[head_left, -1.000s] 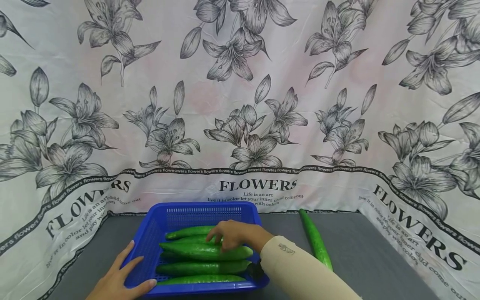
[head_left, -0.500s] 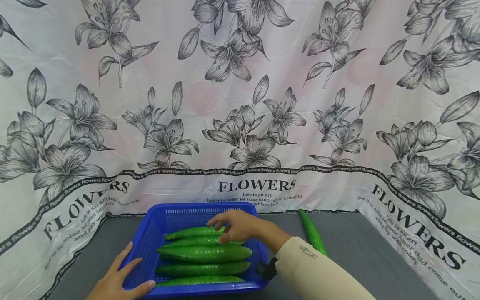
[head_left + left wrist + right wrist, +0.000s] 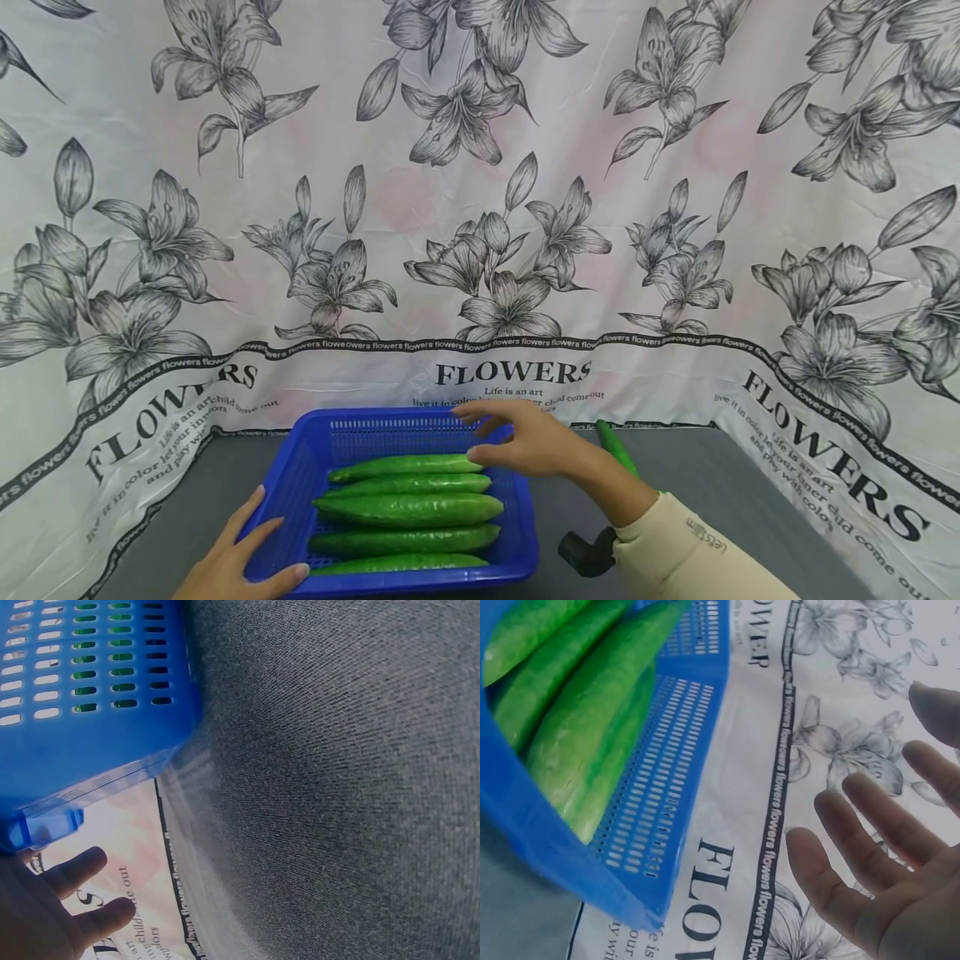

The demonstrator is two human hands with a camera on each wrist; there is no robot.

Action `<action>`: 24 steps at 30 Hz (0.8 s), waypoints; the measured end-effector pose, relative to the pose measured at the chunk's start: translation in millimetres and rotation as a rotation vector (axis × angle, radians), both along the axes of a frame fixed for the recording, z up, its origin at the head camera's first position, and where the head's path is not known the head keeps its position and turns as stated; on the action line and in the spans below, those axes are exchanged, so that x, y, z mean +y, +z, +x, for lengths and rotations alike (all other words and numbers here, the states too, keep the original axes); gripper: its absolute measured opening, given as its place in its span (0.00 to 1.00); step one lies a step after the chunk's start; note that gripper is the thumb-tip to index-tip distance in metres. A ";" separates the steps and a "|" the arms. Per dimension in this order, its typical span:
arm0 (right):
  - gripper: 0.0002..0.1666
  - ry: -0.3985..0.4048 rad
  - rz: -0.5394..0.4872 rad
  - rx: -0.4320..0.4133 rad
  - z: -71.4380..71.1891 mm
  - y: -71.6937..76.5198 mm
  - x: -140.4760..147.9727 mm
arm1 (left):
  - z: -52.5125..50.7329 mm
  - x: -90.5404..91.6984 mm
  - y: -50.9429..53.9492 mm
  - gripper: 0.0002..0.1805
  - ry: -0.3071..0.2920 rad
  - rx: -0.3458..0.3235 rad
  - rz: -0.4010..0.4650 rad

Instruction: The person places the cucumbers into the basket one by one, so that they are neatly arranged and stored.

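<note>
Inside a blue plastic basket (image 3: pixel 528 533), several green cucumbers (image 3: pixel 408 508) lie side by side. My left hand (image 3: pixel 232 554) rests at the basket's near left corner, its fingers spread along the outside and its thumb at the front rim. In the left wrist view, the fingers (image 3: pixel 79 871) look fairly straight beside the basket's handle. My right hand (image 3: pixel 525 437) hovers over the basket's far right part, holding nothing. Loosely spread fingers (image 3: pixel 870 817) show in the right wrist view, apart from the cucumbers. Another cucumber (image 3: pixel 617 446) lies outside on the right, partly hidden by the right arm.
A dark grey surface (image 3: pixel 750 500) lies under the basket. White cloth printed with flowers (image 3: pixel 510 275) hangs close behind it and along both sides. A black wrist device (image 3: pixel 588 552) sits by the right sleeve.
My right hand has lifted off the cucumbers and moved up and right, fingers opening out. The cucumbers in the basket are more evenly spaced. My left hand stays at the corner.
</note>
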State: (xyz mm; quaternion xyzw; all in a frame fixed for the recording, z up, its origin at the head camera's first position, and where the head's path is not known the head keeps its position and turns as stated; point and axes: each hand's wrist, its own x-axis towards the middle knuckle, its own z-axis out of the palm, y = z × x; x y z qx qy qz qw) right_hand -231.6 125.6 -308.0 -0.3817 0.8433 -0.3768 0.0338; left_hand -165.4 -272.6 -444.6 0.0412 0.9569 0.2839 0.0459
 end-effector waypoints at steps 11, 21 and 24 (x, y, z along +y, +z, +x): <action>0.29 -0.051 -0.136 0.069 20.6 6.3 31.2 | -0.1 0.3 3.5 0.42 0.000 -0.008 -0.009; 0.30 -0.158 -0.173 0.159 42.5 9.0 62.7 | 0.3 2.3 5.0 0.42 0.004 -0.016 -0.007; 0.30 -0.198 -0.185 0.194 47.3 7.6 71.8 | 0.5 2.4 4.7 0.42 0.001 -0.020 0.001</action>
